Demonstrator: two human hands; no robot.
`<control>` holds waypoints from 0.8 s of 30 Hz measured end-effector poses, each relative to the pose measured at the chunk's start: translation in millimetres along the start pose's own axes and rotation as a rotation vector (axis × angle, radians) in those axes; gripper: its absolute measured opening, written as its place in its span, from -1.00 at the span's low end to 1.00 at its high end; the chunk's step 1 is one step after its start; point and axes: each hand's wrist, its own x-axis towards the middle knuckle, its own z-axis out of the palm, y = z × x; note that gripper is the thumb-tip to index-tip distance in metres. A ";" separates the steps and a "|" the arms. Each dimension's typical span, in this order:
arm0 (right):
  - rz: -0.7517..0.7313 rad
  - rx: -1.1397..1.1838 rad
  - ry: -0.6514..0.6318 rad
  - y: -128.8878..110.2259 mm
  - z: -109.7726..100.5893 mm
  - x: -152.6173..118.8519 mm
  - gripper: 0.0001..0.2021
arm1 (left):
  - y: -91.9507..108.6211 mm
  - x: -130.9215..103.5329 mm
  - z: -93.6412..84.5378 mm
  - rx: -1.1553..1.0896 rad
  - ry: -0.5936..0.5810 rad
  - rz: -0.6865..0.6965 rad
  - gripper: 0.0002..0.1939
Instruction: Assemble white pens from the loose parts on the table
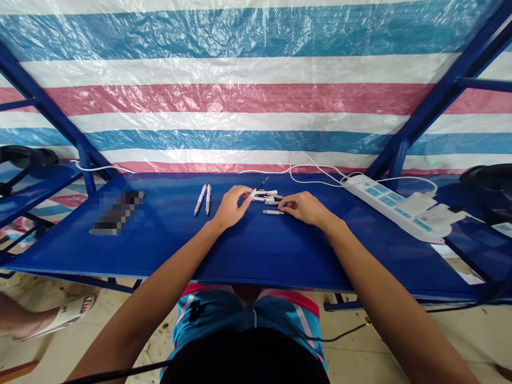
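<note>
My left hand (235,205) is closed on a white pen part (253,194), from which a thin dark refill (262,183) sticks up to the right. My right hand (299,207) has its fingers pressed together at the end of a white and grey pen piece (272,212) lying on the blue table (256,250). Between the hands lies a small pile of white and black pen parts (272,193). Left of my left hand, two white and grey pens (200,200) (208,200) lie side by side.
A white power strip (384,197) with chargers sits at the right, its white cable (312,166) running along the back. A blurred dark object (118,213) lies at the left. Blue metal frames (424,106) and a striped sheet (240,96) stand behind. Another person's foot (44,322) shows lower left.
</note>
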 end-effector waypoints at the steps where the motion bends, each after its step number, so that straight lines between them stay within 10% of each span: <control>1: 0.003 0.008 -0.004 1.0 -0.7 -0.2 -0.84 | -0.3 0.0 0.0 0.005 -0.003 0.000 -0.83; 13: 0.076 0.027 -0.076 -5.4 -5.9 -1.5 -0.89 | -1.5 1.2 -0.7 -0.010 0.005 0.000 -0.85; 24: -0.029 0.341 0.117 -2.1 -8.0 -4.6 -0.87 | -0.9 0.8 -1.5 0.003 -0.017 -0.016 -0.85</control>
